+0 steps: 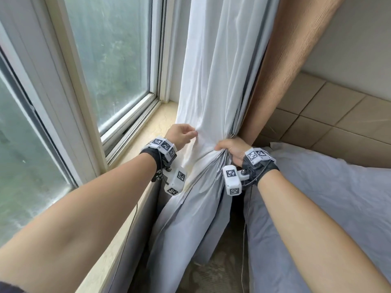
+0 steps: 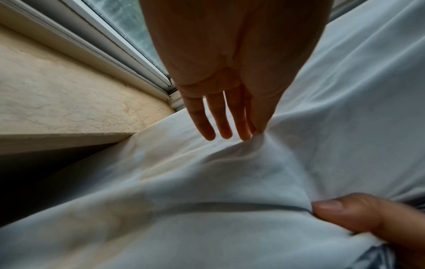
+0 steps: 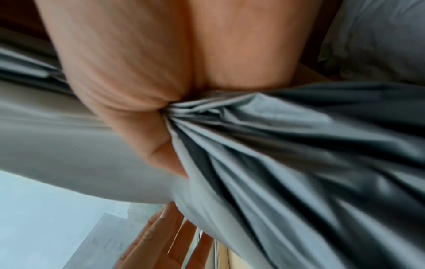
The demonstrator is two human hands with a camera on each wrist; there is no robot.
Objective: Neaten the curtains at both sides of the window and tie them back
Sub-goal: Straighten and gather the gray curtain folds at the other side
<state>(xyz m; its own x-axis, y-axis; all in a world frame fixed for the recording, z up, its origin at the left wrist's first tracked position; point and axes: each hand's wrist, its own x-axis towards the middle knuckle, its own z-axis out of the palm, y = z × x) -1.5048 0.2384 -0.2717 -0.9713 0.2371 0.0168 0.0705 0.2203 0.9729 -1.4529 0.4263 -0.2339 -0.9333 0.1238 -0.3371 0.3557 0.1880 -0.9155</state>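
Note:
A pale grey-white curtain [image 1: 213, 81] hangs at the window's right side, with a brown curtain [image 1: 285, 60] behind it. My right hand [image 1: 227, 148] grips the gathered folds at sill height, the bunched cloth [image 3: 276, 145] fanning out from my fist [image 3: 161, 112]. To its left, my left hand [image 1: 191, 134] pinches a small fold of the curtain's front [image 2: 230, 182] between thumb and forefinger [image 2: 250, 131], the other fingers straight. My right thumb [image 2: 356, 214] presses into the cloth. No tie-back shows.
A beige stone sill [image 1: 156, 123] runs under the window glass [image 1: 114, 56] at left. Grey bedding [image 1: 328, 197] lies close at right below a tiled wall [image 1: 338, 111]. The curtain's lower part drops to a narrow strip of floor [image 1: 211, 271].

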